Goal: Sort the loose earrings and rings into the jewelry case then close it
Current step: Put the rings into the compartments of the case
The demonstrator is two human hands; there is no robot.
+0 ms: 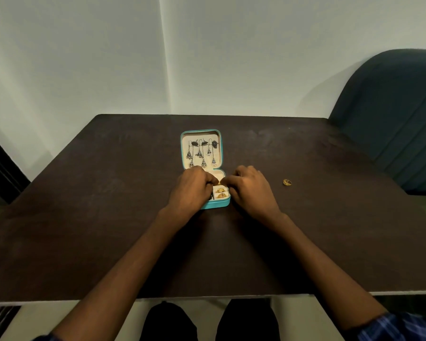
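A small teal jewelry case (pixel 215 205) lies open in the middle of the dark table. Its lid (pixel 183 153) lies flat behind it, with several dark silver drop earrings (pixel 199 153) hung inside. Two gold rings (pixel 221 192) sit in the ring slots at the case's right side. My left hand (pixel 191 187) and my right hand (pixel 250 188) meet over the case's tray. Their fingertips pinch a small gold ring (pixel 219 183) just above the slots. Another gold ring (pixel 287 182) lies loose on the table to the right of my right hand.
The dark brown table (pixel 108 217) reaches to a white wall. A dark teal upholstered chair (pixel 399 119) stands at the far right corner. My knees show below the table's near edge.
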